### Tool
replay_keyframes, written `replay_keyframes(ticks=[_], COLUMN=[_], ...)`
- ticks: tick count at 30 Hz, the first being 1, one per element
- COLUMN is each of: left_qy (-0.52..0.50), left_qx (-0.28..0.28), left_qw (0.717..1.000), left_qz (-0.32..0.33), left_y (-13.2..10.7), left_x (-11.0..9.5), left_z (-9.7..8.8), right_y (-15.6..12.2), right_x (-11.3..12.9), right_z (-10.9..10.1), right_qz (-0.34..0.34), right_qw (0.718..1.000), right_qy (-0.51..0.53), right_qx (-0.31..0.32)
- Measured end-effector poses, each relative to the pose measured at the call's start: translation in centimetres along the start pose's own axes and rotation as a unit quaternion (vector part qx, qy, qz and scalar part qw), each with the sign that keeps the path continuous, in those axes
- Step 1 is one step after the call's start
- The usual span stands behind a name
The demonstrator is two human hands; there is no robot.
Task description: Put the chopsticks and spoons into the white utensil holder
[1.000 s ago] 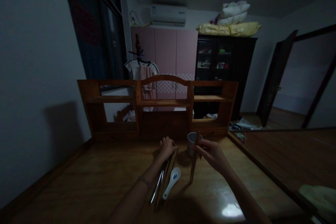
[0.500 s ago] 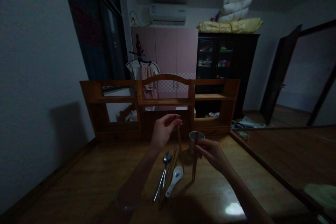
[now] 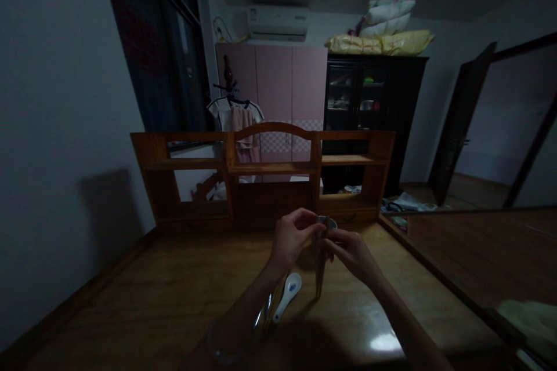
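Chopsticks (image 3: 321,272) hang upright, tips just over or on the tabletop. My right hand (image 3: 350,248) is closed round their upper part. My left hand (image 3: 296,235) meets it from the left, its thumb and fingers pinched on a chopstick at the top of the group. Behind both hands stands a pale cup (image 3: 332,223), mostly covered by them. A white ceramic spoon (image 3: 288,297) with a blue mark lies to the left of the chopsticks. Beside it lie more chopsticks (image 3: 275,304) and a metal spoon handle (image 3: 258,320), partly hidden by my left forearm.
The wooden tabletop (image 3: 174,290) spreads around the hands. A wooden shelf unit (image 3: 272,169) rises at its back edge. A wall (image 3: 52,185) borders the left side. A raised wooden edge (image 3: 430,266) runs along the right.
My left hand has moved right and down, bringing a chopstick over to those in my right hand. My right hand has stayed nearly still. My left forearm now covers the metal spoon's bowl.
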State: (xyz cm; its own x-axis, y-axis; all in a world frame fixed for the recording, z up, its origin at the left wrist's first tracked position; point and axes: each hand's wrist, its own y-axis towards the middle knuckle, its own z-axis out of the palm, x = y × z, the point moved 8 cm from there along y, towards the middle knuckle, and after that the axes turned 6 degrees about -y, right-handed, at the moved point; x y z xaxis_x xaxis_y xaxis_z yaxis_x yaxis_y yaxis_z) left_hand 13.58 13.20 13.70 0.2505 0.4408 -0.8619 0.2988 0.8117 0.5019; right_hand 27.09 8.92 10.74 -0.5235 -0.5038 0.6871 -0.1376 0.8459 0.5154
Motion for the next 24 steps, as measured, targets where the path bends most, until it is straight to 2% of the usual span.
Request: replay_keyframes(ticks=[8,14,19,24], left_qy=[-0.018,-0.03,-0.03,-0.013], left_qx=[0.025,0.09,0.089,0.091], left_qw=[0.999,0.994,0.994,0.995], left_qz=[-0.027,-0.048,-0.048,-0.048], left_y=[-0.22,-0.59,-0.71,-0.59], left_x=[0.42,0.44,0.16,-0.1], left_z=[0.04,0.79,0.88,0.83], right_y=[0.4,0.69,0.78,0.75], right_x=[-0.52,-0.01,-0.35,0.05], right_z=[0.25,0.45,0.68,0.99], right_qz=[0.009,0.004,0.007,-0.003], right_qw=[1.0,0.999,0.997,0.995], right_qy=[-0.003,0.04,0.068,0.065], right_qx=[0.001,0.034,0.038,0.072])
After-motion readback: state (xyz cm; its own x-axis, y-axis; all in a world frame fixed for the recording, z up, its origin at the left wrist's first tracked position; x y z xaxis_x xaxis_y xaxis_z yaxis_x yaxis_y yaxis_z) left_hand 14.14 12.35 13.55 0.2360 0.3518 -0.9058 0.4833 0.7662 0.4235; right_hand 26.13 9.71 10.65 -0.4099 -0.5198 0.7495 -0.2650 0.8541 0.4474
